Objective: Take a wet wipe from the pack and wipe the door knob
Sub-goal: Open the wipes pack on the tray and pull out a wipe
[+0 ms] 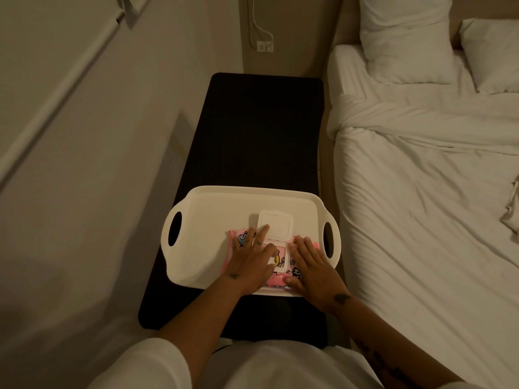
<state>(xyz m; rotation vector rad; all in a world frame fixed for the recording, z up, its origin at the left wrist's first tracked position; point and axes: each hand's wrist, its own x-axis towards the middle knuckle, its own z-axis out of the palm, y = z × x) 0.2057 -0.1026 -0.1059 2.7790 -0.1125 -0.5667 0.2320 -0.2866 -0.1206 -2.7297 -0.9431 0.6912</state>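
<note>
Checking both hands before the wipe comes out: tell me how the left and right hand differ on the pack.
The left hand lies over the pack's open dispenser hole, fingers reaching the flipped-up lid. The right hand lies flat on the pack's right side, clear of the lid. Both rest on the pack in the tray.

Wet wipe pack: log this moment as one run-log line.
stage: opening pack | wet wipe pack: on white tray, flip lid open | left hand: at opening | right hand: flat on pack | wipe: none out yet
</note>
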